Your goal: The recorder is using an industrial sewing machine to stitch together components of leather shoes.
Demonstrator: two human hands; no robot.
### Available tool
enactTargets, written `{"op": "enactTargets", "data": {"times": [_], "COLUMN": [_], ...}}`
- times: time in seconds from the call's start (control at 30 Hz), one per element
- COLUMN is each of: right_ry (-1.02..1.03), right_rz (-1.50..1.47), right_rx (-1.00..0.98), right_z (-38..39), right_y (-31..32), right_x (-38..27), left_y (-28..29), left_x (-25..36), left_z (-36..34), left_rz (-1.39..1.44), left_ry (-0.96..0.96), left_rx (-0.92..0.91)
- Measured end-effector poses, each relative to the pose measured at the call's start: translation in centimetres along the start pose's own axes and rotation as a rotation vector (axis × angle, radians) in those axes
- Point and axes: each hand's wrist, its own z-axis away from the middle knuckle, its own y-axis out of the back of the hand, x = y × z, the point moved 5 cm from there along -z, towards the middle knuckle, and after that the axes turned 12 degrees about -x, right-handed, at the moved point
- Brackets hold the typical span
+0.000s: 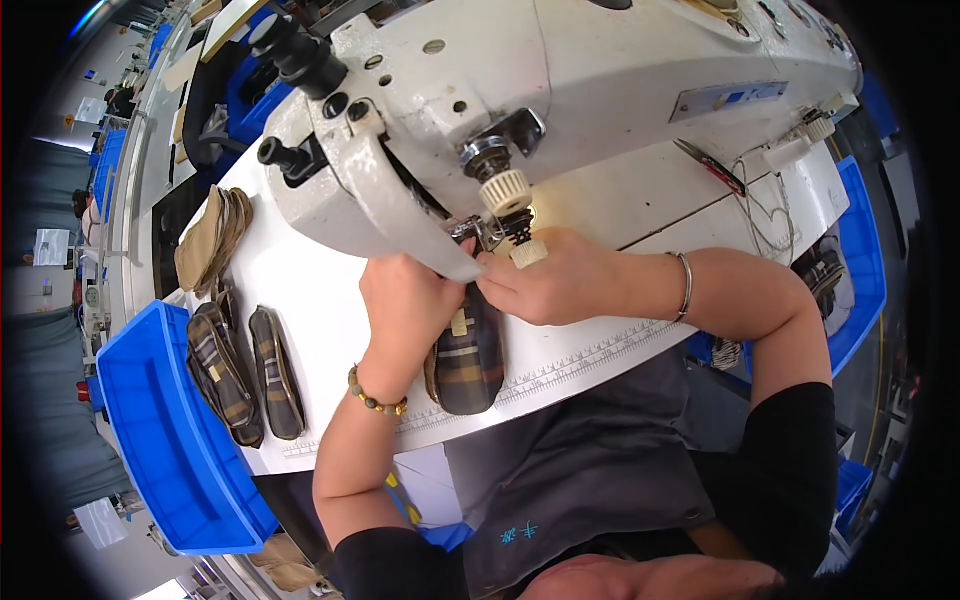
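My left hand [405,305] and my right hand [545,280] grip a dark plaid fabric piece [468,365] at the presser foot [475,235] of a white industrial sewing machine [610,90]. The piece lies on the white table [550,365] and extends toward its front edge. My left fingertips are partly hidden behind the machine's curved arm; my right fingers are pinched on the piece beside the foot, under the cream adjusting knob [505,190].
Tan pieces [208,235] and plaid pieces [220,370] lie at the left. A blue bin [150,420] sits beyond the left edge, another [860,290] at the right with more pieces. Red-handled scissors [715,165] and loose cord [765,210] lie on the right.
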Motion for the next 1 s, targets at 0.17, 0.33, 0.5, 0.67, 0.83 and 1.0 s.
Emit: {"op": "enactTargets", "data": {"times": [0.17, 0.33, 0.5, 0.67, 0.83, 1.0], "right_ry": [0.001, 0.009, -0.008, -0.015, -0.028, -0.049], "right_rz": [-0.044, -0.069, -0.061, -0.056, -0.050, -0.092], "right_rx": [-0.045, -0.021, -0.007, -0.047, -0.037, -0.069], "right_z": [-0.1, -0.1, 0.0, -0.1, 0.3, 0.2], "right_y": [-0.2, -0.7, -1.0, -1.0, -1.0, -0.9], "right_x": [-0.2, -0.3, -0.2, -0.1, 0.5, 1.0], "left_y": [-0.4, -1.1, -0.5, -0.3, -0.4, -1.0], "left_x": [-1.5, -2.6, -2.1, -1.8, -1.6, -2.7], "left_z": [-0.5, -0.8, -0.8, -0.7, -0.7, -0.7], "left_rz": [0.206, 0.276, 0.230, 0.121, 0.130, 0.172], "left_ry": [-0.009, 0.021, -0.004, -0.094, -0.036, 0.037], "left_rx": [0.010, -0.017, 0.018, 0.125, 0.083, 0.025]}}
